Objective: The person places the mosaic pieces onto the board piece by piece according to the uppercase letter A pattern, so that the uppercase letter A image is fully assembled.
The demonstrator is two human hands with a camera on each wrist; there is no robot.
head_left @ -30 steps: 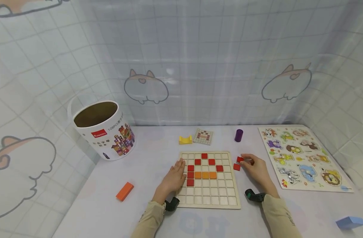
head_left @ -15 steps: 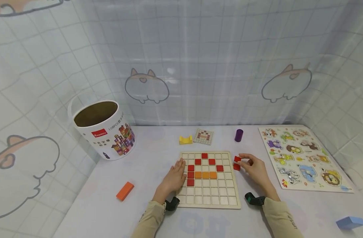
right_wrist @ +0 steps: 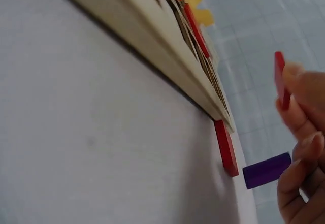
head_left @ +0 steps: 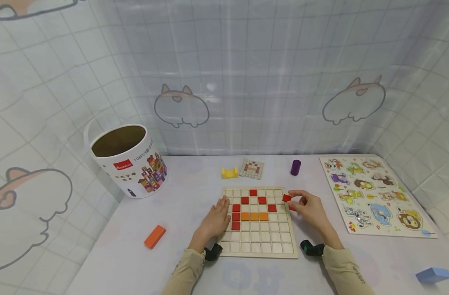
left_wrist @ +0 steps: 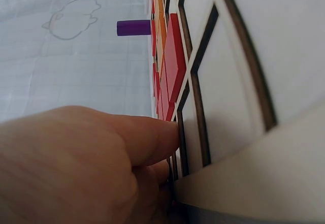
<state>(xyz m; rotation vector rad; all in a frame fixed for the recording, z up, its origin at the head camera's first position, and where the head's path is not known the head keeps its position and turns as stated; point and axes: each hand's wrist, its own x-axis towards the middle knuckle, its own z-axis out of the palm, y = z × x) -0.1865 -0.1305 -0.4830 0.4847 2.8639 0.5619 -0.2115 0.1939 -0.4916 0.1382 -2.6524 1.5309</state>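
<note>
A square wooden grid board (head_left: 256,237) lies on the table, with several red tiles (head_left: 235,225) and three orange tiles (head_left: 254,216) set in its cells. Along its left edge rests my left hand (head_left: 215,218), fingers straight; the left wrist view has the thumb (left_wrist: 157,137) at the board's edge. My right hand (head_left: 310,207) pinches a red square tile (right_wrist: 281,79) between thumb and fingertips, raised near the board's upper right edge. Another red tile (right_wrist: 226,148) lies on the table against the board's right side, mostly covered by the right hand in the head view.
Behind the board are a patterned grid card (head_left: 251,169), a yellow block (head_left: 229,173) and a purple cylinder (head_left: 296,167). An animal puzzle board (head_left: 379,196) lies right. A white bucket (head_left: 130,168) and an orange block (head_left: 155,237) are left, a blue block (head_left: 433,275) front right.
My right hand has taken hold of the upper loose red tile and carried it left to the board's edge. The left hand stays where it was.
</note>
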